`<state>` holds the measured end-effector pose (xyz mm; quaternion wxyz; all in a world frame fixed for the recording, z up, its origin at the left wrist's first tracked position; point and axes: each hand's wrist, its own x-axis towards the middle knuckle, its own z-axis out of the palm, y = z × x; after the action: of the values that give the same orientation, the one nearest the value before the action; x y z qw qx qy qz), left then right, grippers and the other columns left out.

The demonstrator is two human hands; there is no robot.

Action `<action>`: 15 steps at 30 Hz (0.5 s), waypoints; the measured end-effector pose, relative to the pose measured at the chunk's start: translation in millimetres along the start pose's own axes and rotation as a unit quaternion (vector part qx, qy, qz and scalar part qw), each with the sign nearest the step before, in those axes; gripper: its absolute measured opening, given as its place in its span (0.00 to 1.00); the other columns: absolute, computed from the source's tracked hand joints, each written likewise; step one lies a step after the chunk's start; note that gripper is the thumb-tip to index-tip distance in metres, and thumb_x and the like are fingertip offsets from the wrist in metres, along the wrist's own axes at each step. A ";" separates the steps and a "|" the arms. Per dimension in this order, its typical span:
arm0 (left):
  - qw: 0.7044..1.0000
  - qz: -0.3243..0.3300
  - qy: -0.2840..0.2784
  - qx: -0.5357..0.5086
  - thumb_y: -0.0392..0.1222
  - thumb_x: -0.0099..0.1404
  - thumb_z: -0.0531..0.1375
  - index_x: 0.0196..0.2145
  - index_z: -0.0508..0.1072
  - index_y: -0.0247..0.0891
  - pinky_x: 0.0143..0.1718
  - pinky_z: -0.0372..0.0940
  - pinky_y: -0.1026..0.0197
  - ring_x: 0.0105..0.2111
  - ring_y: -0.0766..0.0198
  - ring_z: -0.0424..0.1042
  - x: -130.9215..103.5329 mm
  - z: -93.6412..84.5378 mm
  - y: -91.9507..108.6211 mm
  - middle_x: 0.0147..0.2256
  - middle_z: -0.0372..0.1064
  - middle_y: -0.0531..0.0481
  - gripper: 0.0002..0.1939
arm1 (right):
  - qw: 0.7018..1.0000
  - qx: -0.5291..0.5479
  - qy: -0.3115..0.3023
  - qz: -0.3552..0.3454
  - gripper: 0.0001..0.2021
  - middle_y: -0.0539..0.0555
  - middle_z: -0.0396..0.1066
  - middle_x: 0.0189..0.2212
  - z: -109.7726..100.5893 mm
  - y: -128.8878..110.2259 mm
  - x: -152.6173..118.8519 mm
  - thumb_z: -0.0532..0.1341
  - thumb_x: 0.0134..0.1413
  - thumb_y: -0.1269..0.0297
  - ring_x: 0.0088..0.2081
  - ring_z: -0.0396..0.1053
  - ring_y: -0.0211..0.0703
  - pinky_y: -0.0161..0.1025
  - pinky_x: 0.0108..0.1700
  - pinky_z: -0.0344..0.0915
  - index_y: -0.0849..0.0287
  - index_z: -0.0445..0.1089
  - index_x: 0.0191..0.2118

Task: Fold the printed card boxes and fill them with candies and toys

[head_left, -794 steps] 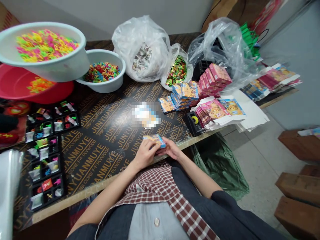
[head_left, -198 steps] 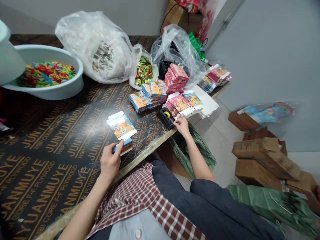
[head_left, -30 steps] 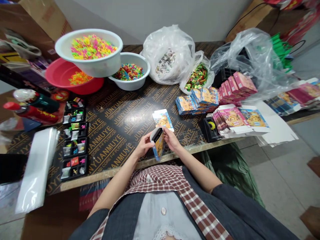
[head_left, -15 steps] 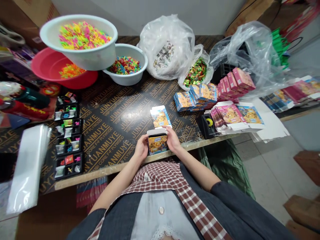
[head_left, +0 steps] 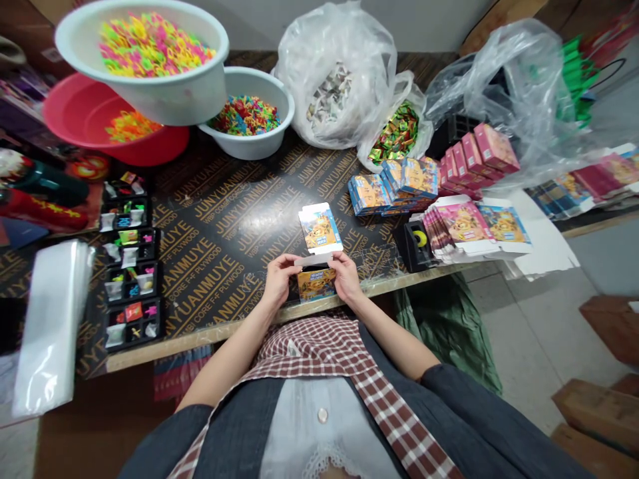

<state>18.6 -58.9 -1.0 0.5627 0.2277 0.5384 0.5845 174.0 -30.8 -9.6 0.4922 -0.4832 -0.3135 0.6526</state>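
Observation:
A small printed box (head_left: 315, 285) stands at the table's front edge, its white top flap raised. My left hand (head_left: 280, 278) is on its left side, thumb and fingers pinching the flap's left end. On the right side, my right hand (head_left: 345, 276) pinches the flap's other end, its palm beside the box. Just behind the box lies a flat printed carton (head_left: 320, 228) with a white border. What is inside the box cannot be made out.
Black trays (head_left: 132, 322) with small toys line the left, beside clear plastic sleeves (head_left: 50, 326). Basins (head_left: 249, 146) and plastic bags (head_left: 334, 40) stand at the back. Stacked blue boxes (head_left: 369, 194), pink boxes (head_left: 496, 148) and a black tape dispenser (head_left: 415, 246) are on the right.
Both hands have moved from the box's sides up to the flap, and the fingers now pinch its ends. The whole view has shifted slightly.

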 end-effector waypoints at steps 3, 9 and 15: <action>0.995 0.049 -0.050 0.064 0.40 0.44 0.65 0.21 0.76 0.38 0.34 0.66 0.60 0.28 0.63 0.71 0.7 -3.1 6.4 0.25 0.75 0.51 0.04 | 0.999 0.015 -0.028 -0.016 0.05 0.50 0.76 0.25 -1.8 0.6 -0.8 0.62 0.38 0.61 0.38 0.74 0.49 0.47 0.47 0.68 0.54 0.68 0.25; 0.962 0.114 -0.136 0.209 0.44 0.46 0.70 0.24 0.80 0.39 0.31 0.68 0.61 0.29 0.62 0.74 0.0 -12.1 19.8 0.28 0.77 0.48 0.08 | 0.989 -0.077 -0.071 -0.102 0.09 0.54 0.79 0.31 -11.6 -7.3 -1.8 0.66 0.43 0.56 0.38 0.75 0.50 0.48 0.48 0.69 0.55 0.72 0.24; 0.961 0.048 -0.134 0.236 0.47 0.44 0.72 0.25 0.80 0.37 0.32 0.70 0.59 0.26 0.61 0.74 10.8 -18.0 21.9 0.25 0.77 0.49 0.12 | 0.960 -0.227 -0.117 -0.116 0.10 0.51 0.78 0.27 -18.8 -21.4 10.4 0.71 0.44 0.55 0.32 0.73 0.44 0.43 0.41 0.70 0.56 0.77 0.27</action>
<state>-8.9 -51.2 9.0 0.5313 0.4560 0.5693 0.4310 198.5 -15.4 -0.3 0.4019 -0.4624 -0.5626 0.5551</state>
